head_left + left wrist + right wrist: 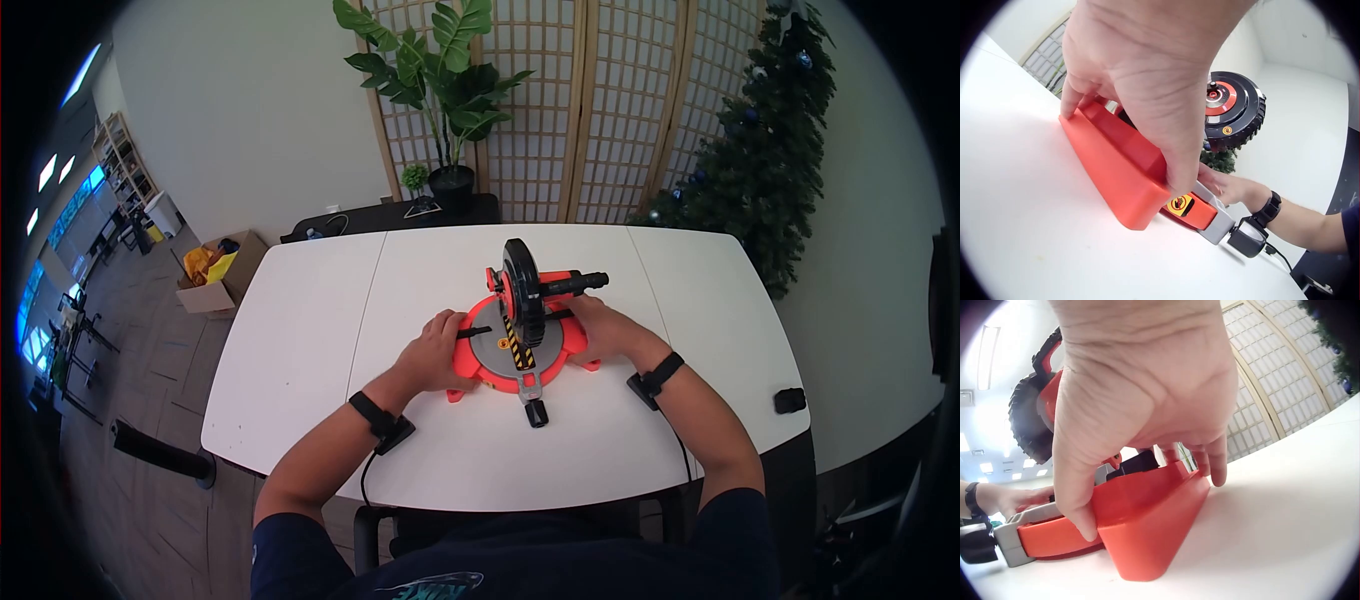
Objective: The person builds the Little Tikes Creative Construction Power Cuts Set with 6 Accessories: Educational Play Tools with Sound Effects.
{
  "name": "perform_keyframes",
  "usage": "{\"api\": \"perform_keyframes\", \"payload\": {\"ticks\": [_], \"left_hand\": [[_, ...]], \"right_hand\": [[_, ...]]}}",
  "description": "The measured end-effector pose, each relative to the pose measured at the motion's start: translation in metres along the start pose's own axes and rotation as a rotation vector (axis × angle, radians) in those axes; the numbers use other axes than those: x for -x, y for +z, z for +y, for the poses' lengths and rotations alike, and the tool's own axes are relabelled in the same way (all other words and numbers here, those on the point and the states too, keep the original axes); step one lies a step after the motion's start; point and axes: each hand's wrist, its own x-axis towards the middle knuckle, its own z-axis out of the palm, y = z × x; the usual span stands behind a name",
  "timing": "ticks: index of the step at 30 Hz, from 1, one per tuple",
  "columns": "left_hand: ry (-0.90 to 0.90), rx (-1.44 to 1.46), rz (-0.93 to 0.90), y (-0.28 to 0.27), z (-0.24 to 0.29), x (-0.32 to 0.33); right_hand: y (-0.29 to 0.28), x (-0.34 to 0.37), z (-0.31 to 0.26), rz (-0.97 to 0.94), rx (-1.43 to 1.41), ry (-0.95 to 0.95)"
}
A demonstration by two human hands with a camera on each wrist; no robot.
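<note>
A red, grey and black toy miter saw (487, 352) stands on the white table, its black toothed blade (519, 280) raised above the round grey plate. A black handle (582, 284) points right, and a black knob (537, 413) sticks out at the front. My left hand (432, 357) grips the left side of the red base (1107, 169), thumb at the front and fingers behind. On the opposite side, my right hand (607, 332) holds the base's right end (1154, 519) the same way, fingertips near the tabletop.
The white table (290, 330) has panel seams to both sides of the saw. A small black object (789, 401) lies near its right edge. Behind stand a potted plant (452, 187) and a lattice screen (630, 110); a cardboard box (215, 292) is on the floor at left.
</note>
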Motion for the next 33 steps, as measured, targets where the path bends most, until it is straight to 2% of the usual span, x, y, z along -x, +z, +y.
{"api": "perform_keyframes", "payload": {"ticks": [5, 8, 12, 24, 33], "left_hand": [[0.015, 0.026, -0.007, -0.005, -0.001, 0.000], [0.017, 0.046, -0.030, -0.011, 0.001, 0.000], [0.021, 0.020, -0.062, -0.013, 0.001, 0.003], [0.102, 0.019, -0.096, -0.016, 0.006, 0.018], [0.157, 0.027, -0.072, -0.012, 0.001, 0.020]], "right_hand": [[-0.003, 0.007, -0.009, -0.033, 0.216, 0.089], [0.003, 0.012, -0.006, -0.003, 0.293, 0.030], [0.010, 0.019, -0.010, 0.001, 0.242, -0.004], [0.011, 0.043, -0.040, -0.065, 0.114, 0.107], [0.009, 0.049, -0.047, -0.023, 0.097, 0.000]]}}
